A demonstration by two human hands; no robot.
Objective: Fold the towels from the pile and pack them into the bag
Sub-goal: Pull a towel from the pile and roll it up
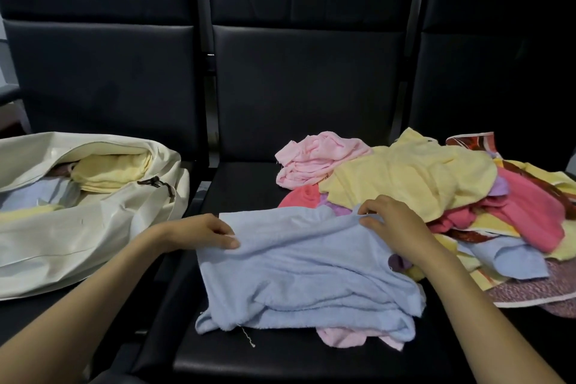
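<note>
Now: blue towel (305, 268) lies rumpled on the near bench (249, 190), between bag (93, 227) left and pile (436, 184) right. Left grip (202, 232) pinches its left edge; right grip (392, 224) pinches its far edge. Soft, light, limp: probably best taken by the corners.

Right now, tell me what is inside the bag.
Through the bag's opening show folded yellow towels and a blue towel beside them. The bag's wall covers everything deeper, so the full count cannot be told.
</note>
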